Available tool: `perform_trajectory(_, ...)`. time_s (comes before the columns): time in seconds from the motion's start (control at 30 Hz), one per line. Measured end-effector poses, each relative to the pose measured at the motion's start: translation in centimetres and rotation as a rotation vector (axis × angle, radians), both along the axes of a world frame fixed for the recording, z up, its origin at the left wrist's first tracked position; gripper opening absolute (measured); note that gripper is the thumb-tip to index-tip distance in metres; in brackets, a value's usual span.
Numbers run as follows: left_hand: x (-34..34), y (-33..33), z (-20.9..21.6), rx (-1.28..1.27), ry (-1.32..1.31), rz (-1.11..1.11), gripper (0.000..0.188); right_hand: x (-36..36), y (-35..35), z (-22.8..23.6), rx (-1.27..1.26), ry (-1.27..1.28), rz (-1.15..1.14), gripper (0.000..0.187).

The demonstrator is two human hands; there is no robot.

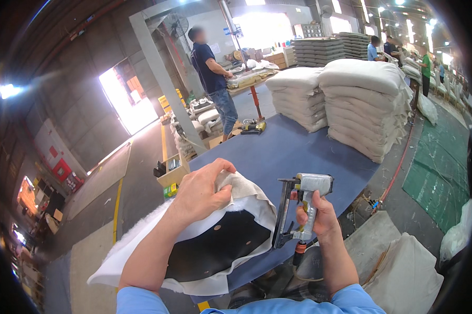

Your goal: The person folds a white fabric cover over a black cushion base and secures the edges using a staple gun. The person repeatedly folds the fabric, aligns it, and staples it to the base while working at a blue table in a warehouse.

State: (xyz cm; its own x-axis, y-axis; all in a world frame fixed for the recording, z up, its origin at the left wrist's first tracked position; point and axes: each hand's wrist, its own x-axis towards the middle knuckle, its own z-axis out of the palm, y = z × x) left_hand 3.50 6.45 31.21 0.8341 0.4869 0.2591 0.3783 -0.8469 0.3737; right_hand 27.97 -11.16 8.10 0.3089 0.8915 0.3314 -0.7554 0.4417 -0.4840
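My left hand (203,191) pinches the folded edge of a beige fabric cover (246,189) at the far side of a seat cushion. The cushion lies with its black base panel (215,246) facing up, and white padding (128,246) shows along its left side. My right hand (320,214) grips a silver pneumatic staple gun (312,184) by its handle, with an air hose fitting (299,251) at the bottom. The gun stands upright at the cushion's right edge, its black magazine facing the fabric. Whether its nose touches the cover, I cannot tell.
Two stacks of beige cushions (359,110) stand on the blue worktable (299,149). Another staple gun (253,127) lies near the far edge. A wooden box (174,170) sits at the table's left side. A person (212,78) stands beyond a grey post (165,78); covered pieces (403,272) are at right.
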Motion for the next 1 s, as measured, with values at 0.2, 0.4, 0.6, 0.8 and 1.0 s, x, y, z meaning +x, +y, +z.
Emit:
perform_trajectory(0.2,-0.2,-0.8,-0.3,0.044,-0.023,-0.042,0.044,0.9,-0.7,-1.1,-0.138,-0.079,-0.156,0.062)
perform_trajectory(0.4,0.4,0.1,-1.2,0.161,-0.102,-0.132,0.043,2.1,-2.4,-1.6,-0.259,-0.118,-0.255,0.053)
perform_trajectory(0.6,0.2,3.5,-0.3,-0.013,-0.036,-0.04,0.041,3.8,-5.3,-2.0,-0.578,-0.303,-0.417,0.037)
perform_trajectory(0.8,1.9,3.8,-0.1,0.013,0.02,-0.018,0.04,4.0,-7.2,-5.0,-0.709,-0.225,-0.443,0.035)
perform_trajectory(1.0,2.6,1.5,0.1,0.005,0.089,0.053,0.041,4.7,-6.3,-6.4,-0.769,-0.22,-0.396,0.038)
